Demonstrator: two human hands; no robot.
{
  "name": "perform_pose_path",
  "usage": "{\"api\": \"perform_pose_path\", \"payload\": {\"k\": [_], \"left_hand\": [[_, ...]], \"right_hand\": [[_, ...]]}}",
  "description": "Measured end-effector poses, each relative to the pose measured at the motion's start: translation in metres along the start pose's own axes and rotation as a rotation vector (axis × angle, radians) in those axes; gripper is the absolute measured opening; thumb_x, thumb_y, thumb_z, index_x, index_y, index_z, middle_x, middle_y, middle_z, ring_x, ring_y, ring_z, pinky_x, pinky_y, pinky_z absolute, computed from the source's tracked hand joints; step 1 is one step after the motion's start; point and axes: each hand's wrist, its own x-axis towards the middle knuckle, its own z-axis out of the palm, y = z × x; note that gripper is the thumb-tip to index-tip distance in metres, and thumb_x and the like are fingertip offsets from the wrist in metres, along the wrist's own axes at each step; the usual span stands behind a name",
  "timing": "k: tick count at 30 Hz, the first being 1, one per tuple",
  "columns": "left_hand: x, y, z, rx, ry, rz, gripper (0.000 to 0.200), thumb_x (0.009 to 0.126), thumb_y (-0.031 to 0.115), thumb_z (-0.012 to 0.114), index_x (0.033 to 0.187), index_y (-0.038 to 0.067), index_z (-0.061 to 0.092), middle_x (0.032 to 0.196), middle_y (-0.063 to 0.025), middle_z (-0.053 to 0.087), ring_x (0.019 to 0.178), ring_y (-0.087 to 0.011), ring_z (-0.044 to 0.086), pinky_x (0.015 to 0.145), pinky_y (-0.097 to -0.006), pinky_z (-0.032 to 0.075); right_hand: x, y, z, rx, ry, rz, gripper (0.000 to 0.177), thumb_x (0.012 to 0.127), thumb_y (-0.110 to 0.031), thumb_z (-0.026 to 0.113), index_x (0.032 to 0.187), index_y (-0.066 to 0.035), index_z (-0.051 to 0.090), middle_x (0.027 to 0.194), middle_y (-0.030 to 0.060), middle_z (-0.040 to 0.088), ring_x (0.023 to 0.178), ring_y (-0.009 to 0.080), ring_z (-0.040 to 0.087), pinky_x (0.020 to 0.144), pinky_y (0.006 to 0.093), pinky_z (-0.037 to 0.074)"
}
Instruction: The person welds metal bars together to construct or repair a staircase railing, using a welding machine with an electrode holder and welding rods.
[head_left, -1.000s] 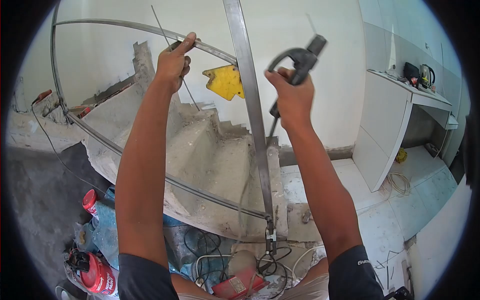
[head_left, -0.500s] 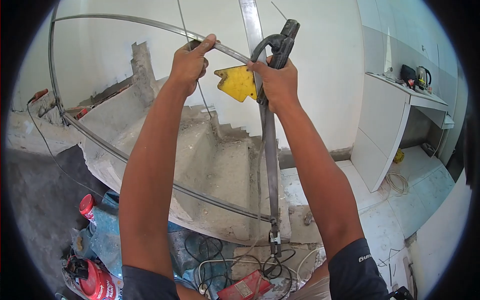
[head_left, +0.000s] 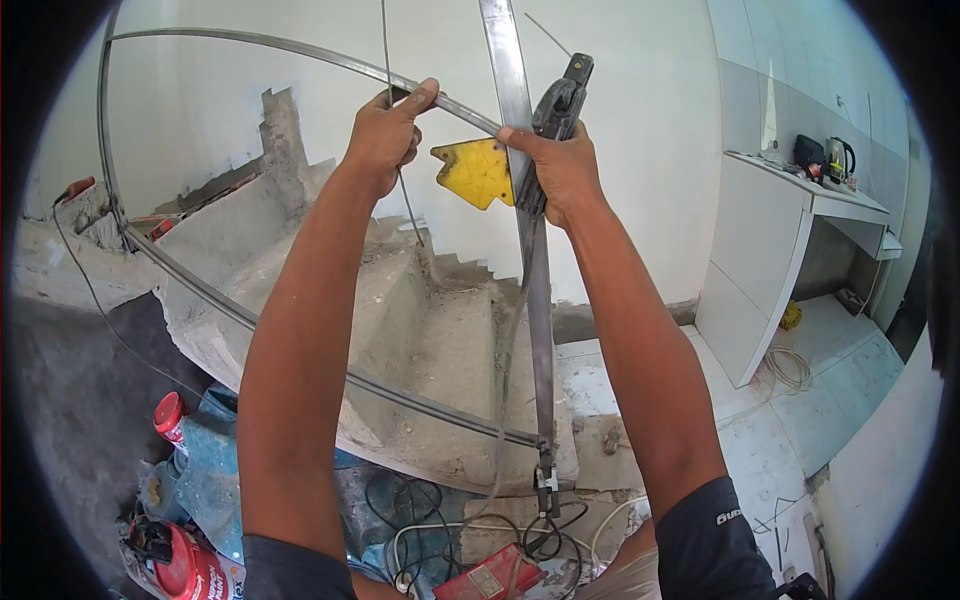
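My left hand (head_left: pixel 383 145) is closed around the upper metal bar (head_left: pixel 290 47), thumb along its top, and a thin upright rod (head_left: pixel 386 40) passes at its fingers. My right hand (head_left: pixel 565 175) grips a black welding electrode holder (head_left: pixel 562 100) against the flat metal post (head_left: pixel 541 330); its thumb presses where the upper bar meets the post. A thin electrode (head_left: pixel 546 32) sticks out of the holder's head, up and to the left. Beside the right hand, a yellow arrow-shaped welding magnet (head_left: pixel 475 175) sits against the post. The lower rail (head_left: pixel 430 402) joins the post near its foot.
Rough concrete steps (head_left: pixel 450 340) lie behind the frame. Cables (head_left: pixel 410 500), a red box (head_left: pixel 490 578) and a red paint bucket (head_left: pixel 185 565) are below. On the right stands a white counter (head_left: pixel 750 270) with a kettle (head_left: pixel 840 158).
The electrode holder has turned in my right hand and now lies closer along the post. My left hand and the thin rod have shifted slightly right.
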Motion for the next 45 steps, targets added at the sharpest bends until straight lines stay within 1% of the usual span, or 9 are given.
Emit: {"api": "perform_pose_path", "payload": {"k": [10,16,18,21,26,31,33,39,45], "left_hand": [[0.004,-0.003,-0.002,-0.007,-0.003,-0.041,0.049,0.091,0.039,0.079,0.113,-0.001,0.061,0.067,0.0021,0.053,0.047,-0.0054,0.032,0.042,-0.0245,0.025],[0.005,-0.004,-0.002,-0.013,-0.012,-0.021,0.054,0.089,0.041,0.08,0.116,-0.002,0.06,0.065,0.0026,0.051,0.047,-0.0056,0.031,0.042,-0.0242,0.024],[0.005,-0.004,-0.001,-0.013,-0.004,-0.022,0.055,0.089,0.041,0.08,0.117,-0.002,0.06,0.067,0.0024,0.052,0.047,-0.0056,0.031,0.042,-0.0242,0.025],[0.005,-0.007,-0.002,-0.045,-0.004,-0.018,0.055,0.089,0.04,0.08,0.117,-0.003,0.06,0.075,0.0002,0.06,0.048,-0.0051,0.032,0.042,-0.0239,0.026],[0.002,-0.005,-0.001,-0.085,-0.03,-0.012,0.049,0.092,0.037,0.077,0.117,-0.002,0.06,0.092,-0.0019,0.07,0.048,-0.004,0.032,0.042,-0.0228,0.026],[0.004,-0.004,-0.001,-0.072,-0.037,-0.024,0.046,0.093,0.036,0.077,0.117,0.0,0.061,0.096,-0.0022,0.071,0.048,-0.0038,0.032,0.042,-0.0226,0.027],[0.003,-0.005,-0.001,-0.057,-0.03,-0.036,0.046,0.093,0.036,0.077,0.116,0.0,0.061,0.097,-0.0023,0.072,0.048,-0.0039,0.032,0.042,-0.0225,0.027],[0.002,-0.003,0.0,-0.051,-0.02,-0.026,0.047,0.092,0.037,0.077,0.116,0.0,0.061,0.095,-0.0008,0.07,0.049,-0.0041,0.033,0.042,-0.0224,0.028],[-0.001,-0.002,-0.001,-0.05,-0.032,-0.026,0.051,0.092,0.038,0.077,0.121,-0.001,0.059,0.095,-0.0011,0.069,0.049,-0.0043,0.033,0.042,-0.0224,0.028]], "right_hand": [[0.008,0.006,-0.004,-0.102,-0.14,0.04,0.068,0.082,-0.009,0.083,0.138,0.006,0.048,0.1,0.0118,0.068,0.086,0.0189,0.067,0.071,0.0359,0.058],[0.005,0.012,-0.002,-0.023,-0.1,-0.005,0.053,0.083,-0.009,0.082,0.127,0.006,0.056,0.096,0.0114,0.068,0.079,0.0176,0.067,0.064,0.0333,0.057],[0.003,0.013,-0.002,0.008,-0.082,0.017,0.028,0.082,-0.015,0.085,0.096,-0.001,0.064,0.089,0.0082,0.067,0.079,0.017,0.062,0.071,0.0339,0.052],[0.005,0.013,-0.001,-0.049,-0.065,-0.001,0.037,0.084,-0.009,0.081,0.111,0.006,0.063,0.091,0.0113,0.068,0.069,0.0167,0.066,0.058,0.0316,0.056],[0.005,0.015,-0.001,-0.039,-0.054,-0.013,0.031,0.084,-0.01,0.082,0.104,0.005,0.064,0.087,0.0109,0.068,0.067,0.0167,0.066,0.056,0.0309,0.055],[0.003,0.012,0.0,-0.058,-0.039,0.011,0.029,0.084,-0.011,0.082,0.101,0.005,0.064,0.086,0.0112,0.068,0.066,0.017,0.066,0.054,0.0315,0.055],[0.001,0.011,0.001,-0.056,-0.013,0.056,0.022,0.082,-0.015,0.084,0.086,-0.002,0.067,0.081,0.0064,0.065,0.069,0.0147,0.058,0.06,0.0333,0.047],[0.003,0.012,0.0,-0.068,-0.019,0.029,0.029,0.084,-0.012,0.083,0.099,0.005,0.066,0.085,0.012,0.068,0.065,0.0175,0.066,0.054,0.0317,0.055],[0.003,0.013,-0.001,-0.076,-0.03,0.027,0.03,0.084,-0.013,0.083,0.1,0.005,0.065,0.086,0.0121,0.068,0.066,0.0175,0.066,0.056,0.032,0.055]]}}
